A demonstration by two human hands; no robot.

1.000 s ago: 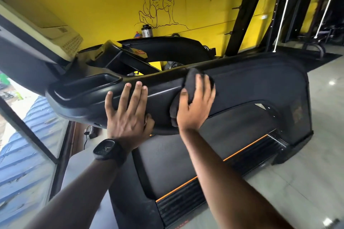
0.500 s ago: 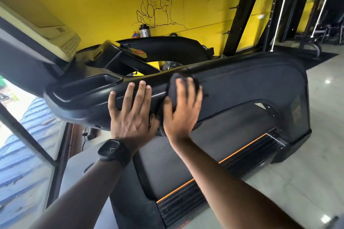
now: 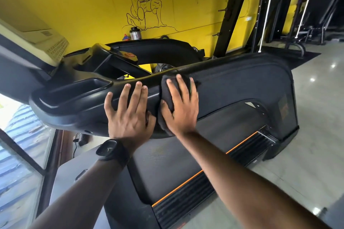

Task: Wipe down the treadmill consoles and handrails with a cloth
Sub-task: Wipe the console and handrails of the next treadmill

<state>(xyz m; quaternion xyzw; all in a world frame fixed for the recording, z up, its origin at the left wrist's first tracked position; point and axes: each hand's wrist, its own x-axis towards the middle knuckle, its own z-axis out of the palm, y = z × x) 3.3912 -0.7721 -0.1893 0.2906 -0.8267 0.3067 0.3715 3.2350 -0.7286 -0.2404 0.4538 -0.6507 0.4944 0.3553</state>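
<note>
Right hand [image 3: 181, 106]: fingers are extended and spread, pressed flat on a dark cloth [image 3: 164, 92], which is largely covered by them and kept against the treadmill's black handrail panel [image 3: 232, 83] just below its top edge. Left hand [image 3: 128, 113]: fingers are straight, laid flat on the panel just left of the cloth, near the console tray [image 3: 74, 89]. A black watch [image 3: 111, 149] is worn on the left wrist. Both arms are stretched forward.
</note>
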